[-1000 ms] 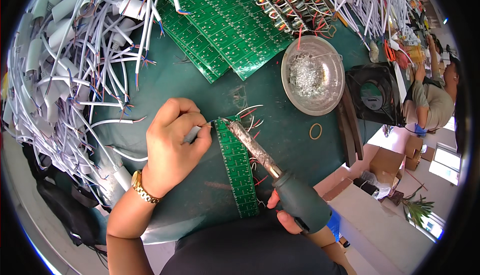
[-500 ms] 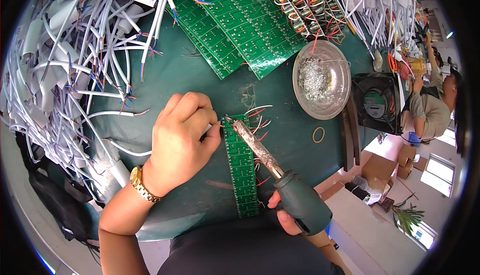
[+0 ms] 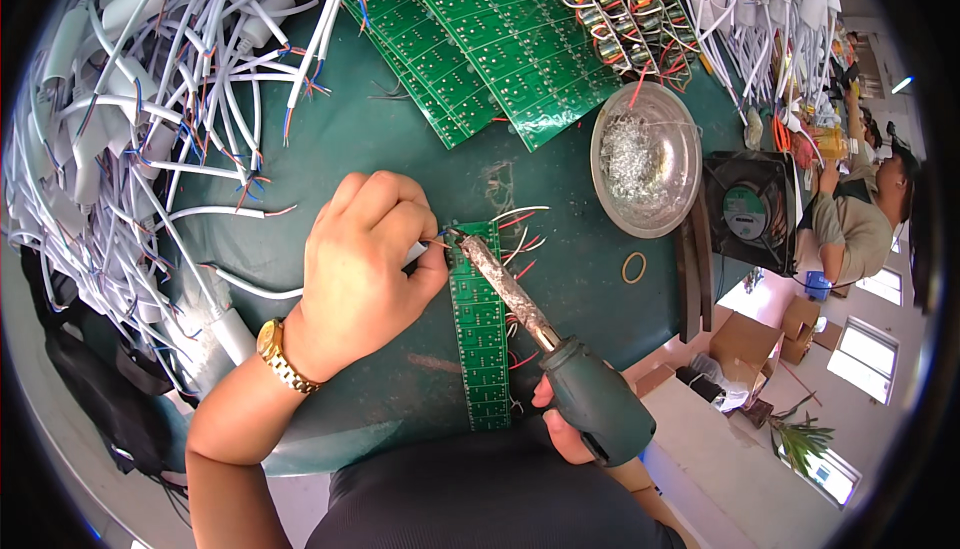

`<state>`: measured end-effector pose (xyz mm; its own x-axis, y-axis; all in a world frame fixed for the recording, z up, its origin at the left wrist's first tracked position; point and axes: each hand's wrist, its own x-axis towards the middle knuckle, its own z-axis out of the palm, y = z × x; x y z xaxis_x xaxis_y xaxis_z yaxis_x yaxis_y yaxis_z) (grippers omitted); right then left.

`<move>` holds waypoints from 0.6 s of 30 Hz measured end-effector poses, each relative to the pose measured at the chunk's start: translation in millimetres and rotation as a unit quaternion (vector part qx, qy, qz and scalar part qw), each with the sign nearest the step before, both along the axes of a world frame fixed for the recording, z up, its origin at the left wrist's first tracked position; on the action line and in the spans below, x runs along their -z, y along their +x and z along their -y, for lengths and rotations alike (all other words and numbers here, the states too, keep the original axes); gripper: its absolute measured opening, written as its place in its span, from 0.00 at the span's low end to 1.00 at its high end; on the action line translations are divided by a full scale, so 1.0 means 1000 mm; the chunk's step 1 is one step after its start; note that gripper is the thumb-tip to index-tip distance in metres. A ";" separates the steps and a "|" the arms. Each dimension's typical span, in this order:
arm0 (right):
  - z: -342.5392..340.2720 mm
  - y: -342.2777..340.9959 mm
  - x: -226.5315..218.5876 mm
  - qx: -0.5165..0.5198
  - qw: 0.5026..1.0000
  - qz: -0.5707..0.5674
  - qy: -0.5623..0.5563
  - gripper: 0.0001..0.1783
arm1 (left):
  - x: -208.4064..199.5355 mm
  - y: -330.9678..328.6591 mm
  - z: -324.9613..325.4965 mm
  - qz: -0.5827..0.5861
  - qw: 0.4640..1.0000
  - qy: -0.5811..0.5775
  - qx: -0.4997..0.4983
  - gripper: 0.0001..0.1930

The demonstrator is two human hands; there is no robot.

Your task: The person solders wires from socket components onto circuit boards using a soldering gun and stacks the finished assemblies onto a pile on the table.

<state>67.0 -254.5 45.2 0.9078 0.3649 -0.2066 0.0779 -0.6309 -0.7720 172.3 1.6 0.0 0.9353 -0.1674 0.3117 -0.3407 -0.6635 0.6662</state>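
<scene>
My left hand (image 3: 368,264), with a gold watch (image 3: 282,357) at its wrist, pinches a white cable (image 3: 415,252) at the far end of a narrow green circuit board strip (image 3: 484,349). The cable's thin blue and brown wire ends reach the strip's far left corner. My right hand (image 3: 563,431) is wrapped round the dark green handle of a soldering iron (image 3: 603,399), its fingers partly hidden behind it. The iron's tip meets the strip beside those wire ends; exact contact is too small to tell. Short red and white wires (image 3: 520,239) stick out from the strip's right side.
White cables with housings (image 3: 110,149) pile up at left. Large green circuit board panels (image 3: 500,39) and wired assemblies (image 3: 625,9) lie at the back. Rightward are a metal bowl (image 3: 680,199) with solder bits, a rubber band (image 3: 633,268), a black fan (image 3: 748,211) and another person (image 3: 858,224).
The whole view has shifted slightly. My left hand still pinches the cable, and the iron's tip stays at the strip's far corner, its handle a little nearer my left side.
</scene>
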 end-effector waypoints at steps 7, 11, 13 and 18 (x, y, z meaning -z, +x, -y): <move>0.010 -0.014 0.011 0.001 1.000 0.016 -0.025 0.18 | 0.002 0.000 0.002 0.005 1.000 -0.006 -0.004 0.13; 0.004 -0.011 0.006 0.031 0.998 -0.044 -0.016 0.15 | 0.002 -0.001 -0.001 0.019 1.000 0.003 -0.007 0.11; 0.004 -0.011 0.006 0.054 0.997 -0.045 0.022 0.15 | 0.002 -0.001 -0.001 0.015 1.000 0.005 -0.010 0.11; 0.001 -0.012 0.004 0.038 0.998 -0.041 -0.023 0.14 | 0.002 -0.001 0.001 0.016 1.000 -0.012 -0.009 0.13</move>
